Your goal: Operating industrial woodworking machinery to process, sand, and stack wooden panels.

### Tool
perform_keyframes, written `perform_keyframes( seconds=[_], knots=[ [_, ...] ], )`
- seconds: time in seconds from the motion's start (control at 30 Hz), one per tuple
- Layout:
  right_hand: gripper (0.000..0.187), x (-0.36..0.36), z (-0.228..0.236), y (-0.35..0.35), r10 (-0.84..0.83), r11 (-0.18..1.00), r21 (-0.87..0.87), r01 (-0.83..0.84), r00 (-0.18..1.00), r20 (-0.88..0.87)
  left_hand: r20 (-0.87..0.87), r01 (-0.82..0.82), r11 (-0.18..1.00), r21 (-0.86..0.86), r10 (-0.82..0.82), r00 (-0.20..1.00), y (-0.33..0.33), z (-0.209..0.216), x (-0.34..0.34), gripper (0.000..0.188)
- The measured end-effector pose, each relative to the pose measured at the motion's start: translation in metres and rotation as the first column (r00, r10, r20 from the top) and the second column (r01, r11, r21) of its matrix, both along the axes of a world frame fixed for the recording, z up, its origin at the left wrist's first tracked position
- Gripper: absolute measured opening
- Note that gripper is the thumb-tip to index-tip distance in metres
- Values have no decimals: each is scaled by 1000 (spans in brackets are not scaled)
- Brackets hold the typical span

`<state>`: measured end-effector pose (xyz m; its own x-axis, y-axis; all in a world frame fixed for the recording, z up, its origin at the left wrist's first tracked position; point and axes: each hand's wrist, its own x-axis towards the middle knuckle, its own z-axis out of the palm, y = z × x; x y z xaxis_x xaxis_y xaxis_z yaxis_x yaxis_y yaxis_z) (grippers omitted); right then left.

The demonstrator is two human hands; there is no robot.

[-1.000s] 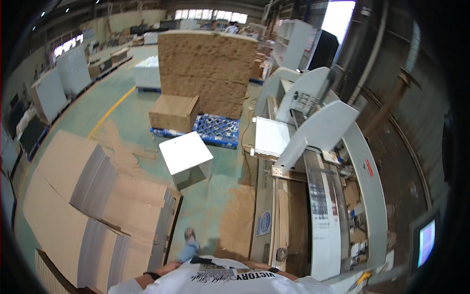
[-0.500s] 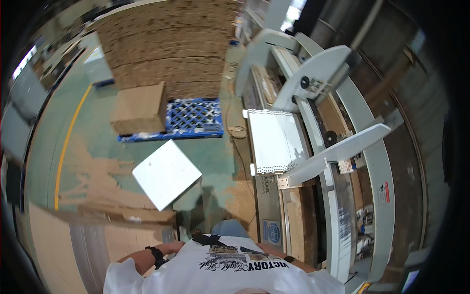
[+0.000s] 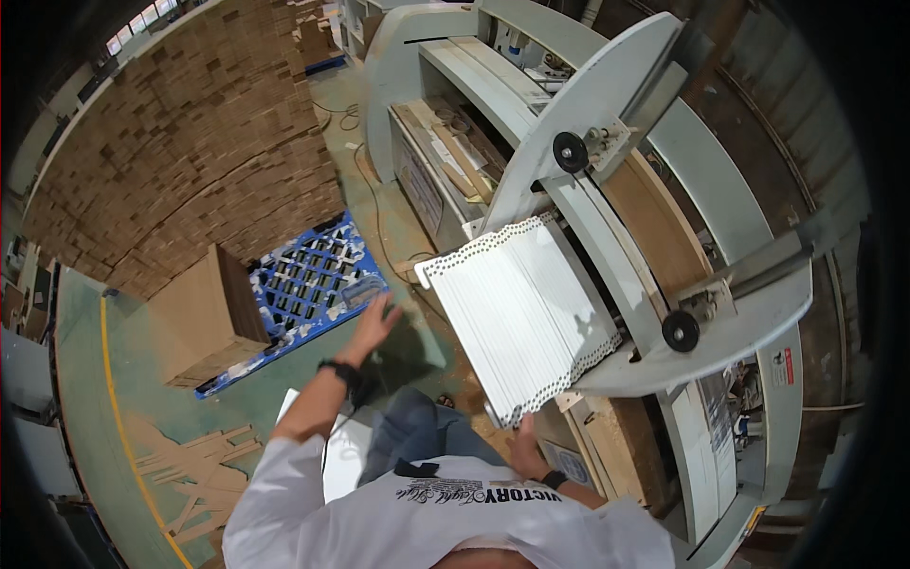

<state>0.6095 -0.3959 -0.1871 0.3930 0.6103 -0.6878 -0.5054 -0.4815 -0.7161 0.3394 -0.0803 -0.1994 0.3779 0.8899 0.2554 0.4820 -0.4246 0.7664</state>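
my left hand (image 3: 375, 324) hangs released, fingers unfolded, near the blue lattice pallet (image 3: 308, 275) left of centre, while my right hand (image 3: 524, 451), loosely uncurled, touching or not i cannot tell, meets the lower corner of the white hole-edged panel stack (image 3: 526, 318) mid-frame.

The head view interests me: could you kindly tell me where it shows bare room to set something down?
The green floor looks mostly bare between the yellow line and the brown box, and between the blue pallet and the loose tan strips. It is crowded beside the right hand, where white panels sit packed on the machine.
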Motion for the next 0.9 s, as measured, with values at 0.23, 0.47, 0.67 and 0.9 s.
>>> perform_keyframes(
  seconds=[0.23, 0.47, 0.67, 0.9],
  knots=[
    [51, -37, -17, 59, -506, 856, 189, 480, 711, 488, 84, 515, 801, -306, -516, 853, 137, -10, 116, 67],
    [50, -46, -28, 73, -666, 725, 268, 635, 543, 512, 179, 664, 630, -403, -657, 732, 148, -33, 115, 59],
    [46, -48, -32, 74, -772, 629, 391, 672, 477, 421, 49, 573, 816, -78, -571, 820, 139, -41, 121, 54],
    [47, -53, -46, 69, -695, 693, 325, 644, 474, 541, 39, 574, 812, 100, -580, 814, 130, -36, 111, 55]
  ],
)
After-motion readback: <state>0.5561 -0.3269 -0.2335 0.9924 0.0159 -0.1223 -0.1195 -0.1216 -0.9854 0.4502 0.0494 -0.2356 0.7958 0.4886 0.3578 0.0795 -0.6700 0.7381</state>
